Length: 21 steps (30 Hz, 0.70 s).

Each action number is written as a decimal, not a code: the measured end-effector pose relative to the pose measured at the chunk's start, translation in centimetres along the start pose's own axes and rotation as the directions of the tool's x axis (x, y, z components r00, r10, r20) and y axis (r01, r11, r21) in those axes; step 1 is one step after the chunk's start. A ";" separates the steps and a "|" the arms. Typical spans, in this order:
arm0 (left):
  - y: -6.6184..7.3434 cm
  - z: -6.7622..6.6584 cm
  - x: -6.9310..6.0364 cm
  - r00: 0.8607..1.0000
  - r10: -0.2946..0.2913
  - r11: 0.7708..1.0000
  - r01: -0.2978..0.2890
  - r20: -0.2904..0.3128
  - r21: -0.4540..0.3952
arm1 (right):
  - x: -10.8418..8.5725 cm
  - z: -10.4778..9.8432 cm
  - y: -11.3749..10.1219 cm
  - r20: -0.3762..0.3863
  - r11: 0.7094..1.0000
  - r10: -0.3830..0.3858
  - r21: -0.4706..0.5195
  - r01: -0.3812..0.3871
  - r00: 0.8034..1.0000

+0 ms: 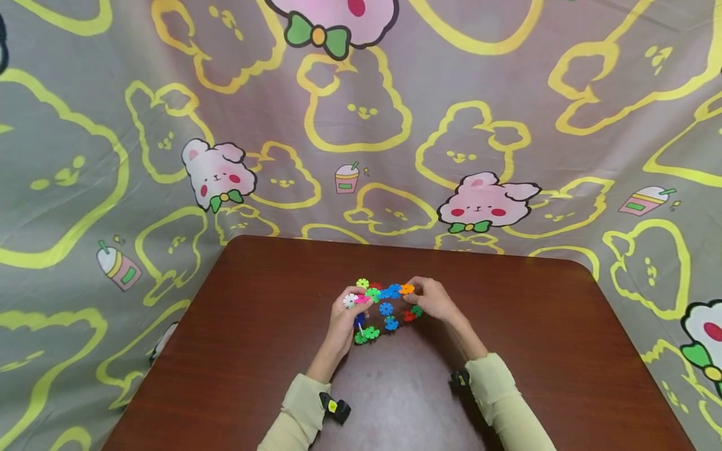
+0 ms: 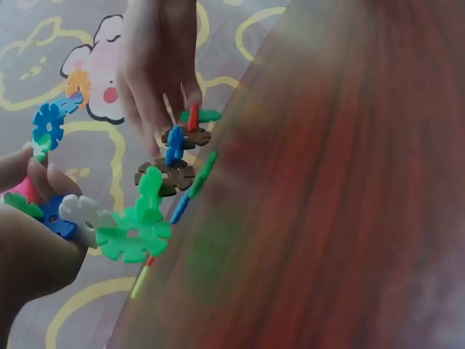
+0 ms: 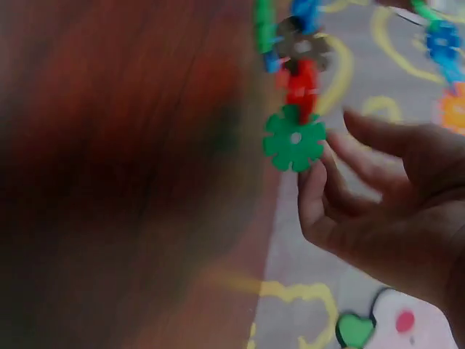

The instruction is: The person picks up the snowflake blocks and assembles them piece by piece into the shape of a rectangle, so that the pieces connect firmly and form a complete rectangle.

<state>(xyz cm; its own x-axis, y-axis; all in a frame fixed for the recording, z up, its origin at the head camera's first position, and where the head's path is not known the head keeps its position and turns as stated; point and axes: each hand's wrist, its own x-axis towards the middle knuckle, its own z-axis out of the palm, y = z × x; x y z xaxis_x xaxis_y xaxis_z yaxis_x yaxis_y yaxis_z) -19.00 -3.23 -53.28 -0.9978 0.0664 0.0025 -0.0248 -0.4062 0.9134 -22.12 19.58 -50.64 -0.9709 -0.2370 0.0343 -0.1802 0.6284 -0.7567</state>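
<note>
A chain of toothed plastic discs (snowflake building discs) in several colours is joined into a loose frame. My left hand point(image 1: 341, 318) grips its upper left part, around the pink disc point(image 1: 361, 299) and a light green disc point(image 1: 373, 294). In the left wrist view a white disc point(image 2: 86, 217) and bright green discs point(image 2: 133, 235) hang beside that hand. My right hand point(image 1: 435, 302) is at the right end, near the orange disc point(image 1: 407, 289). In the right wrist view its fingers are bent loosely by a dark green disc point(image 3: 294, 139), the thumb apart; whether they touch it, I cannot tell.
The brown wooden table point(image 1: 225, 351) lies beneath both hands. Behind and beside it hangs a grey cloth point(image 1: 271, 113) printed with cartoon animals. Each sleeve has a black wrist camera point(image 1: 336, 408) at its cuff.
</note>
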 end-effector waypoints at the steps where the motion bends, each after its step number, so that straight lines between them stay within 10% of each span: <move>1: 0.0 -0.2 0.0 1.000 -0.004 1.000 0.004 -0.003 -0.003 | 0.7 0.4 0.1 0.048 0.998 -0.039 -0.047 0.041 0.998; 8: 0.2 -0.8 -0.2 1.000 -0.025 0.999 0.025 -0.004 -0.027 | 2.7 2.4 -0.6 0.235 0.991 -0.131 0.006 0.133 0.963; 15: 0.4 -0.9 -0.2 1.000 -0.022 0.999 0.022 0.003 -0.049 | 2.4 2.6 0.7 0.143 0.994 -0.108 -0.007 0.110 0.984; 21: 0.6 -1.3 -0.1 1.000 -0.014 0.998 0.014 0.001 -0.055 | 1.3 1.3 1.3 -0.008 0.966 0.001 0.258 0.001 1.000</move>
<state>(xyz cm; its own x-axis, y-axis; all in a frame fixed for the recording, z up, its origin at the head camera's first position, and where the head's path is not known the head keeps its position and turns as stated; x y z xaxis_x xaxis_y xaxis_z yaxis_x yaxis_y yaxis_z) -18.97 -4.67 -53.26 -0.9973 0.0730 -0.0098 -0.0420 -0.4550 0.8895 -23.41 19.11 -52.49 -0.9723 -0.2304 0.0389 -0.1344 0.4155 -0.8996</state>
